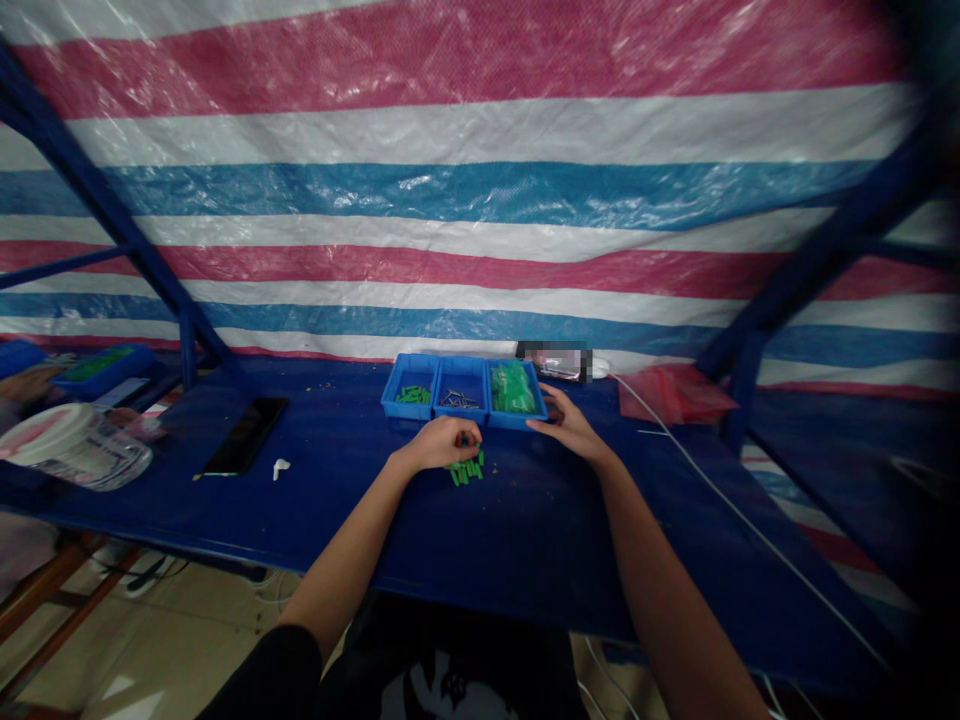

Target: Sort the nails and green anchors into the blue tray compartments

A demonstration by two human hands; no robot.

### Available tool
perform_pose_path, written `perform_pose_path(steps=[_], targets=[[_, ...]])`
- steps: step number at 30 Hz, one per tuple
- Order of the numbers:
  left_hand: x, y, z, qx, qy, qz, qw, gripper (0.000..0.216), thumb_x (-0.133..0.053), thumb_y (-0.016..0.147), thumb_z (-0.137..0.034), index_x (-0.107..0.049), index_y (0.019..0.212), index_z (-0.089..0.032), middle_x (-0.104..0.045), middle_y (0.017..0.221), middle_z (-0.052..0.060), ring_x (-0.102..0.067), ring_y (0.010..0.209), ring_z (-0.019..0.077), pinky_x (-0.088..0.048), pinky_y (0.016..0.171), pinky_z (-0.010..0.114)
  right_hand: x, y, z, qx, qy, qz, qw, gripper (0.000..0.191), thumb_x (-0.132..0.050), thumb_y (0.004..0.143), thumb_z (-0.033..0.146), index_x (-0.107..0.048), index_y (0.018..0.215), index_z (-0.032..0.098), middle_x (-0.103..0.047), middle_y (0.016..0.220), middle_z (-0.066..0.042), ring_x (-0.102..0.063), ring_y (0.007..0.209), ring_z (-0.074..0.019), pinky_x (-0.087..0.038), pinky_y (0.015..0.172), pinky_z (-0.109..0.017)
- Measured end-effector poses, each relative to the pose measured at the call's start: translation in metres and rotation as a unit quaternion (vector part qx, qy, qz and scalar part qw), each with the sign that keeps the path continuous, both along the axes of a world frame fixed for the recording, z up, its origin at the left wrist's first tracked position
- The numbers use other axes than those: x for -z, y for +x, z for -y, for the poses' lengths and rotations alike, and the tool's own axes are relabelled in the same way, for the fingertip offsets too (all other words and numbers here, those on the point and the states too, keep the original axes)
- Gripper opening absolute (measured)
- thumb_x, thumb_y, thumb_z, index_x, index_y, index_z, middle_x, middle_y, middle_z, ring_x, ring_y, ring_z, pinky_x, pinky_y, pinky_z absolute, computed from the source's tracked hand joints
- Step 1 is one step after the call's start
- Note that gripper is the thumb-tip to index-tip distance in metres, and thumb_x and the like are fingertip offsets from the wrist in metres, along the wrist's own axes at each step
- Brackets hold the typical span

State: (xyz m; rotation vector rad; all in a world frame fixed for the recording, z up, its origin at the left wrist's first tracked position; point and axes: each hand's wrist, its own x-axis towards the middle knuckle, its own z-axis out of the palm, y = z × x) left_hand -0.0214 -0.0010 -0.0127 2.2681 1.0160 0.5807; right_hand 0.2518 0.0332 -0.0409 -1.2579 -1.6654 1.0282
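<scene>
My left hand [439,443] hangs curled just above a small loose pile of green plastic wall plugs [465,472] on the blue tabletop [525,510]; whether its fingers grip a piece is hidden. My right hand [570,425] lies open, its fingertips at the right corner of a blue three-compartment parts tray [459,378]. That tray's left compartment holds green plugs [414,395], the middle one holds metal screws [459,400], and the right one holds a plastic bag of green plugs [514,388].
Left on the table lie a black smartphone [244,436], a white earbud [280,468] and a clear lidded tub [75,447]. A co-worker's hand [30,385] is at the far left. A red plastic bag [675,393] and white cable [750,520] lie right.
</scene>
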Motion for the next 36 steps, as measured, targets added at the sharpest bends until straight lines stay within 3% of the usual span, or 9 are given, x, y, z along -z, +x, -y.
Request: perform_pose_path(steps=[6, 13, 18, 24, 30, 36], targets=[[-0.007, 0.002, 0.001, -0.008, -0.047, 0.11, 0.993, 0.016, -0.061, 0.076, -0.024, -0.064, 0.089, -0.015, -0.063, 0.07, 0.001, -0.054, 0.057, 0.0089, -0.042, 0.055, 0.02, -0.001, 0.0, 0.001, -0.001, -0.003, -0.001, 1.0, 0.081, -0.072, 0.064, 0.038, -0.032, 0.135, 0.03, -0.049, 0.126, -0.01, -0.061, 0.095, -0.025, -0.053, 0.079, -0.042], [-0.018, 0.001, 0.002, -0.084, -0.047, 0.193, 0.977, 0.022, -0.064, 0.075, -0.031, -0.067, 0.089, -0.016, -0.067, 0.078, 0.003, -0.05, 0.053, 0.0073, -0.039, 0.051, 0.021, 0.0, 0.001, -0.001, -0.006, -0.012, -0.008, 1.0, 0.081, -0.071, 0.065, 0.036, -0.031, 0.135, 0.032, -0.049, 0.126, -0.01, -0.061, 0.095, -0.0249, -0.054, 0.078, -0.043], [-0.014, 0.001, -0.004, -0.119, -0.057, 0.305, 0.943, 0.023, -0.068, 0.071, -0.033, -0.067, 0.083, -0.014, -0.068, 0.084, 0.006, -0.057, 0.062, 0.0101, -0.044, 0.055, 0.022, -0.002, -0.001, 0.0, -0.004, -0.019, -0.023, 1.0, 0.081, -0.072, 0.064, 0.034, -0.032, 0.134, 0.031, -0.049, 0.125, -0.01, -0.06, 0.095, -0.0262, -0.054, 0.078, -0.045], [-0.02, 0.005, -0.002, -0.138, -0.081, 0.418, 0.894, 0.026, -0.074, 0.063, -0.034, -0.067, 0.079, -0.014, -0.068, 0.074, 0.003, -0.061, 0.066, 0.0117, -0.047, 0.062, 0.024, 0.0, 0.0, -0.001, -0.009, -0.019, -0.034, 0.999, 0.08, -0.072, 0.064, 0.034, -0.033, 0.133, 0.03, -0.051, 0.123, -0.009, -0.061, 0.095, -0.0258, -0.054, 0.078, -0.043], [-0.026, 0.007, 0.001, -0.139, -0.11, 0.466, 0.867, 0.027, -0.076, 0.06, -0.031, -0.067, 0.078, -0.014, -0.069, 0.071, 0.002, -0.062, 0.064, 0.0114, -0.047, 0.058, 0.021, 0.001, 0.001, -0.001, -0.008, -0.024, -0.037, 0.999, 0.081, -0.073, 0.064, 0.035, -0.033, 0.133, 0.03, -0.051, 0.123, -0.009, -0.061, 0.095, -0.0257, -0.055, 0.077, -0.043], [-0.026, 0.006, 0.001, -0.144, -0.113, 0.469, 0.864, 0.026, -0.076, 0.06, -0.03, -0.067, 0.079, -0.015, -0.068, 0.068, 0.002, -0.061, 0.061, 0.0108, -0.045, 0.057, 0.021, 0.0, 0.0, -0.001, -0.006, -0.023, -0.036, 0.999, 0.082, -0.073, 0.063, 0.034, -0.033, 0.133, 0.03, -0.051, 0.122, -0.009, -0.061, 0.094, -0.0261, -0.054, 0.077, -0.044]])
